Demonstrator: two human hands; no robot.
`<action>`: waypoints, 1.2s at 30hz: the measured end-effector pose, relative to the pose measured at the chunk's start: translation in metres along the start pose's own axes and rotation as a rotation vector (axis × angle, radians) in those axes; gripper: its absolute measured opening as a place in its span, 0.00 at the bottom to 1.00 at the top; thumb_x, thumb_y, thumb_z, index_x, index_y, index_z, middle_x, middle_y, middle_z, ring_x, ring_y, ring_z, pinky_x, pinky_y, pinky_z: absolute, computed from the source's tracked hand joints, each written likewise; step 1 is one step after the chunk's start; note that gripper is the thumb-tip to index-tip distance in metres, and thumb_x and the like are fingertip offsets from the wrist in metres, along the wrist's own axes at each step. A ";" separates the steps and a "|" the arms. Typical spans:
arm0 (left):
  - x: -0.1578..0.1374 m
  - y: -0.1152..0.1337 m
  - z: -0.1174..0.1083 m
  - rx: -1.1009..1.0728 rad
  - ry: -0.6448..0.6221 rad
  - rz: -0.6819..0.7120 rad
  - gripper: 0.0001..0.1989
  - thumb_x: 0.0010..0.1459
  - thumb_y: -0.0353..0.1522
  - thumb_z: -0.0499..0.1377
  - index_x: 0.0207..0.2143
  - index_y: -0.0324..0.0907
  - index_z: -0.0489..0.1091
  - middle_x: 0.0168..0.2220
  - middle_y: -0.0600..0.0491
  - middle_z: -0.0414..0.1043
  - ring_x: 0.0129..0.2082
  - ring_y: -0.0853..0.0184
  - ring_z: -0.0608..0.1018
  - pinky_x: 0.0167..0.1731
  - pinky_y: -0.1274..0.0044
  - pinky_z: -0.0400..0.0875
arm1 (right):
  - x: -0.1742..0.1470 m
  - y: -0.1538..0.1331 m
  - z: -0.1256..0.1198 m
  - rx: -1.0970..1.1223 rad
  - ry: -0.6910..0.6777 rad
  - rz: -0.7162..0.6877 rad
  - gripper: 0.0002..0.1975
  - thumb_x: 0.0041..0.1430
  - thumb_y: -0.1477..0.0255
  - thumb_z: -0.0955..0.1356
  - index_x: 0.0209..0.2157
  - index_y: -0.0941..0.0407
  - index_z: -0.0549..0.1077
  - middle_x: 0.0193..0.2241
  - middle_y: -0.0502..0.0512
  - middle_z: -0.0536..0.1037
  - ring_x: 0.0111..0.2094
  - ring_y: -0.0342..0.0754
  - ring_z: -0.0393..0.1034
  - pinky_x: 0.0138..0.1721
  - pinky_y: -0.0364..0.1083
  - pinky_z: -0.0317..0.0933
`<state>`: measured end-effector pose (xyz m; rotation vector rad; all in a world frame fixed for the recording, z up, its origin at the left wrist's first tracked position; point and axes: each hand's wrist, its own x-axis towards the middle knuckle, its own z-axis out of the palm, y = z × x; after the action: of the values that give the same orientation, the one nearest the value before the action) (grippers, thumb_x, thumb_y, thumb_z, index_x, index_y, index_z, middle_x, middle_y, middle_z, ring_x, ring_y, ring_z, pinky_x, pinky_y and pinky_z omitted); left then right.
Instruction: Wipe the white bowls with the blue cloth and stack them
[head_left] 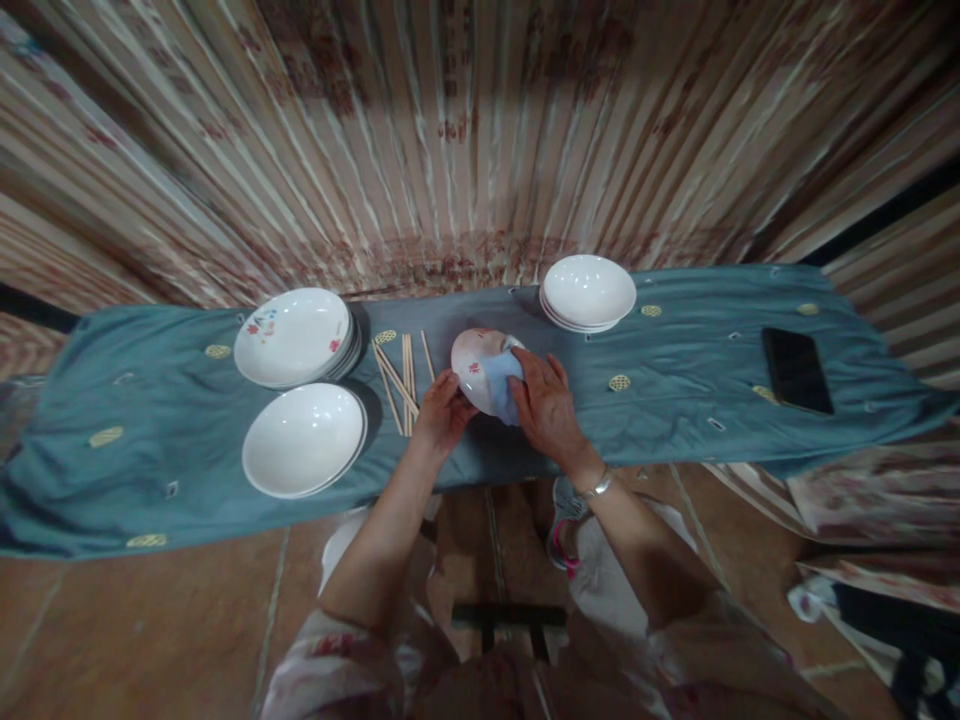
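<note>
Over the middle of the cloth-covered table, my left hand (445, 410) grips the lower left rim of a small white bowl (470, 370) with a red floral mark. The bowl is tipped so that its outside faces up toward me. My right hand (550, 402) presses a light blue cloth (501, 382) against the bowl's right side, its fingers bent over the cloth. Part of the bowl is hidden under the cloth and fingers. Just left of my left hand, several wooden chopsticks (407, 385) lie loosely on the table, some crossing.
Stacked plates (292, 335) with floral prints stand at the left, and a stack of white dishes (304, 440) sits in front of them. Stacked white bowls (589, 290) are right of centre at the back. A black phone (797, 370) lies far right. A pleated curtain (450, 150) hangs behind the table.
</note>
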<state>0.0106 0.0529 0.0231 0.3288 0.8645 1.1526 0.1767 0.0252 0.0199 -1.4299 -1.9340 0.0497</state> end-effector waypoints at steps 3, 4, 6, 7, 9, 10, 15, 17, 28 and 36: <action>0.000 0.001 0.001 -0.009 0.001 0.009 0.07 0.57 0.29 0.65 0.33 0.41 0.68 0.27 0.57 0.76 0.25 0.69 0.79 0.30 0.76 0.75 | -0.003 -0.001 -0.002 0.013 0.022 -0.018 0.21 0.74 0.69 0.55 0.61 0.63 0.65 0.56 0.69 0.77 0.59 0.55 0.70 0.65 0.60 0.55; 0.000 0.001 0.001 -0.009 0.000 0.010 0.08 0.57 0.29 0.66 0.33 0.41 0.68 0.27 0.57 0.76 0.25 0.69 0.78 0.29 0.76 0.75 | -0.004 -0.001 -0.003 0.018 0.027 -0.022 0.21 0.74 0.69 0.55 0.61 0.63 0.65 0.56 0.69 0.77 0.59 0.55 0.71 0.65 0.60 0.56; -0.001 0.001 0.002 -0.010 0.005 0.010 0.08 0.57 0.29 0.66 0.33 0.41 0.68 0.26 0.57 0.76 0.25 0.69 0.78 0.28 0.77 0.75 | -0.006 -0.001 -0.003 0.031 0.034 -0.024 0.21 0.74 0.69 0.56 0.61 0.63 0.65 0.56 0.69 0.77 0.59 0.55 0.71 0.65 0.61 0.57; -0.001 0.001 0.003 -0.011 0.008 0.009 0.08 0.57 0.29 0.66 0.32 0.41 0.68 0.26 0.57 0.76 0.25 0.70 0.78 0.28 0.77 0.74 | -0.007 -0.001 -0.003 0.039 0.038 -0.024 0.21 0.74 0.69 0.56 0.61 0.62 0.65 0.56 0.69 0.77 0.59 0.55 0.71 0.65 0.61 0.57; -0.001 0.001 0.003 -0.016 0.014 0.015 0.08 0.57 0.29 0.66 0.32 0.41 0.68 0.27 0.57 0.76 0.24 0.70 0.77 0.28 0.77 0.74 | -0.008 -0.002 -0.003 0.059 0.043 -0.025 0.21 0.74 0.69 0.56 0.62 0.62 0.65 0.56 0.68 0.77 0.59 0.55 0.71 0.65 0.61 0.58; -0.001 0.001 0.004 -0.021 0.016 0.019 0.08 0.57 0.29 0.66 0.32 0.41 0.68 0.26 0.57 0.76 0.24 0.71 0.77 0.27 0.78 0.74 | -0.008 -0.002 -0.003 0.071 0.045 -0.027 0.21 0.74 0.69 0.56 0.62 0.62 0.65 0.56 0.68 0.77 0.59 0.55 0.71 0.65 0.61 0.58; -0.001 0.000 0.005 -0.017 0.011 0.031 0.08 0.57 0.30 0.66 0.32 0.41 0.69 0.27 0.57 0.77 0.25 0.70 0.77 0.29 0.78 0.73 | -0.010 -0.005 -0.002 0.118 0.046 -0.033 0.22 0.74 0.69 0.56 0.63 0.60 0.64 0.57 0.66 0.76 0.61 0.54 0.70 0.66 0.61 0.57; -0.002 0.001 0.007 -0.017 0.005 0.026 0.06 0.58 0.30 0.65 0.32 0.41 0.69 0.27 0.56 0.77 0.26 0.70 0.78 0.29 0.78 0.73 | -0.010 -0.006 -0.001 0.119 0.051 -0.043 0.22 0.74 0.69 0.56 0.64 0.59 0.63 0.58 0.66 0.75 0.62 0.53 0.68 0.67 0.60 0.57; -0.006 0.002 0.008 0.027 -0.034 0.024 0.06 0.57 0.29 0.65 0.32 0.41 0.69 0.28 0.56 0.77 0.26 0.71 0.78 0.30 0.78 0.73 | -0.004 -0.002 0.004 0.075 0.019 -0.027 0.24 0.73 0.69 0.56 0.65 0.61 0.61 0.62 0.69 0.71 0.66 0.54 0.63 0.68 0.59 0.53; -0.005 0.000 0.006 0.057 -0.040 0.032 0.07 0.58 0.30 0.65 0.31 0.41 0.69 0.27 0.56 0.75 0.26 0.71 0.78 0.34 0.77 0.74 | 0.002 0.003 0.005 0.029 0.001 -0.006 0.24 0.73 0.69 0.55 0.65 0.63 0.61 0.62 0.70 0.72 0.65 0.54 0.64 0.68 0.60 0.50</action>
<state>0.0140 0.0495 0.0294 0.4122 0.8602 1.1489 0.1763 0.0300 0.0163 -1.4050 -1.9291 0.0733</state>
